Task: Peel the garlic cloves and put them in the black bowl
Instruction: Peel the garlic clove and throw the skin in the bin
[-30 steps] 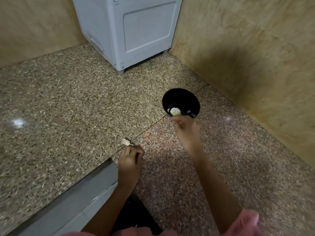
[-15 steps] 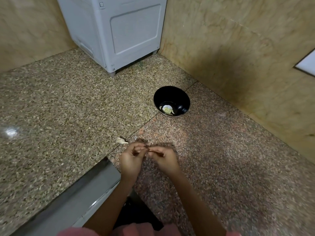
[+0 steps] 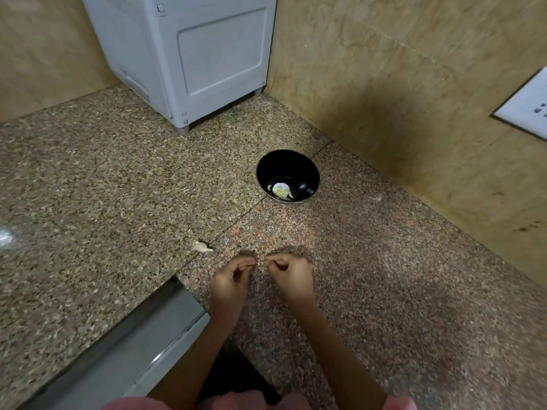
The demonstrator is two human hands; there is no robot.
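Over the speckled granite counter [image 3: 88, 202], the left hand [image 3: 233, 278] and right hand [image 3: 291, 276] were just apart, fingers curled and tips pinched; whether they pinched anything I could not tell. A garlic clove [image 3: 202, 247] lay just beyond the left hand. Farther off, the black bowl [image 3: 291, 162] held peeled cloves [image 3: 281, 190], near a white appliance [image 3: 192, 54].

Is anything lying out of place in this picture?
One pale garlic piece lies loose on the stone surface, just left of the left hand, apart from the black bowl holding peeled garlic. Clove or skin, I cannot tell.
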